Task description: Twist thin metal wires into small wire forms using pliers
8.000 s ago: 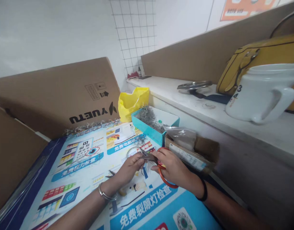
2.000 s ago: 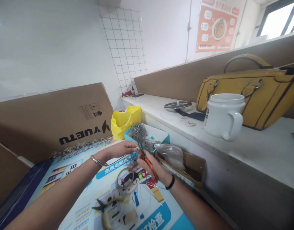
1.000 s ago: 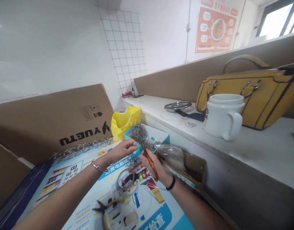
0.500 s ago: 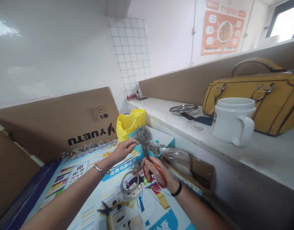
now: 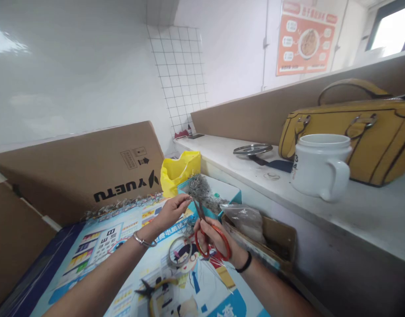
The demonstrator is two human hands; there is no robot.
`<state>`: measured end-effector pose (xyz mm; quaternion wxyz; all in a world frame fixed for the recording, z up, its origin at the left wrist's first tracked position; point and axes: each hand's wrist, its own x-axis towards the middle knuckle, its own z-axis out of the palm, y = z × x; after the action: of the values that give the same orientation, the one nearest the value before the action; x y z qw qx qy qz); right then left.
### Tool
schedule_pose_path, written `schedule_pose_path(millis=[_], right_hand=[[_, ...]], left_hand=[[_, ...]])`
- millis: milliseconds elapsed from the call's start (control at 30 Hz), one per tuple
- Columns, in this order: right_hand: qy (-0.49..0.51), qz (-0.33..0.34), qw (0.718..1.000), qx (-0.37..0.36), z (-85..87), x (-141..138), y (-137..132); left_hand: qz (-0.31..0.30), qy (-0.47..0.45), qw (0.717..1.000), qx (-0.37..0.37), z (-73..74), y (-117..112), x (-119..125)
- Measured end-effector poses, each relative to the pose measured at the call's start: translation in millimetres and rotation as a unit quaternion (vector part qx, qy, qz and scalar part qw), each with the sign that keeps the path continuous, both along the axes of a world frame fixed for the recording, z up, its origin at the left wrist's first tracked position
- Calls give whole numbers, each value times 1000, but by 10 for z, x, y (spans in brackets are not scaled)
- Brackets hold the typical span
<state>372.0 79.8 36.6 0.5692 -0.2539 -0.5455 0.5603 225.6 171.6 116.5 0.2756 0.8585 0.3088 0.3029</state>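
Observation:
My right hand grips a pair of scissors by the red handles. Their blades point up and away, over the near edge of a teal and white box. Close to the blade tips, my left hand is closed in a pinch; whatever its fingertips hold is too small to make out. A tangled heap of short grey wire-like bits lies in the box just beyond the blades. Below my hands, a grey ring-shaped coil and yellow-handled pliers rest on the printed tabletop sheet.
A yellow bag stands behind the box. To its right are a cardboard box with a clear plastic bag. A raised shelf carries a white mug, a metal lid and a yellow handbag. Cardboard walls the left.
My left hand and forearm have shifted a little to the right and nearer to me. The scissors stay in my right hand, almost in the same place.

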Motion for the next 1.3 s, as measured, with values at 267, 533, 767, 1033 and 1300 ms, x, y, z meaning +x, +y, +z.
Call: schedule_pose_path(millis=[267,533,767,1033,1300], right_hand=[[48,14,999,-18,-30,-56,-5],[78,25,997,-11,-50,-137,-16],[83,21,996,-5,-1,-141,-39],[104,26,994,-7,-2,-165,-48],[109,29,994,-10,14,-163,-55]], left_hand=[[3,-42,999,14,-62,-50,26],[44,-103,993,27,-157,-107,59],[47,-109,993,27,-182,-135,82],[56,-109,992,36,-185,-141,69],[56,-106,992,42,-208,-141,57]])
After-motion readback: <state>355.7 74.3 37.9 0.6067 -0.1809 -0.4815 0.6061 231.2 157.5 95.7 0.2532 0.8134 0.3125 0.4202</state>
